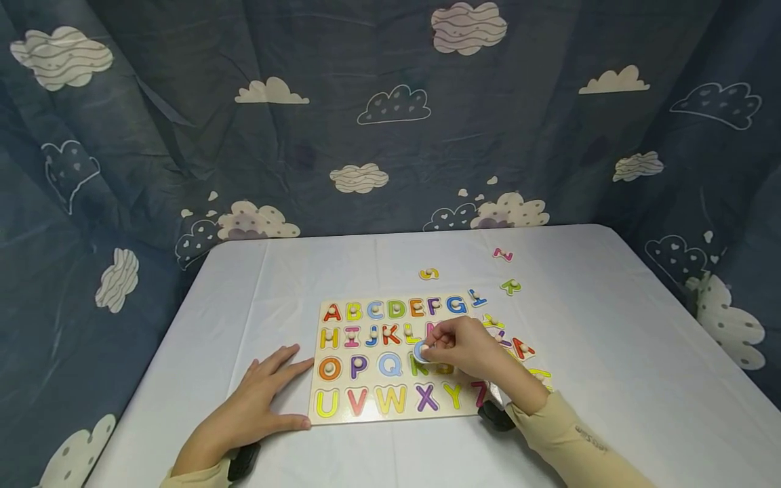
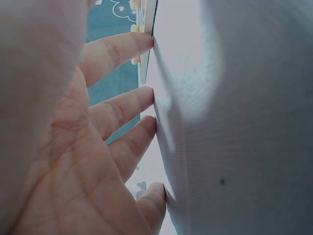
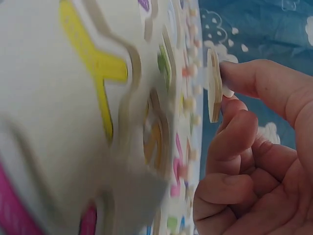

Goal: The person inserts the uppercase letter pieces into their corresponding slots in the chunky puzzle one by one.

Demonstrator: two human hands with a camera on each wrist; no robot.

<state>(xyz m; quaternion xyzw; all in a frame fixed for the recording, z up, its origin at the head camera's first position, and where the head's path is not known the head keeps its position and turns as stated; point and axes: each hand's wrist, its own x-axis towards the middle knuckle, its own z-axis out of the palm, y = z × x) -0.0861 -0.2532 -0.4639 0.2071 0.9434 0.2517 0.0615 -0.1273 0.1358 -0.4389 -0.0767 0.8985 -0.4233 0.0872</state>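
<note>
A wooden alphabet puzzle board (image 1: pixel 366 420) lies on the table. Its top row, A to G, holds knobbed letters, as do the spots for H to L, O and P. My right hand (image 1: pixel 466 349) pinches the knob of a light blue, rounded letter piece (image 1: pixel 419 351) between thumb and index finger. In the right wrist view this piece (image 3: pixel 213 88) is on edge, raised off the board. Left of it shows the light blue Q recess (image 1: pixel 390 364). My left hand (image 1: pixel 253 400) rests with spread fingers at the board's left edge, thumb by the lower corner.
Beyond the board lie a yellow S piece (image 1: pixel 429 274), a pink Z-shaped piece (image 1: pixel 503 255) and a green R piece (image 1: pixel 511 287). A blue piece (image 1: pixel 477 298) sits by the top right corner. Along the right side, near my forearm, are a red piece (image 1: pixel 523 348) and several others.
</note>
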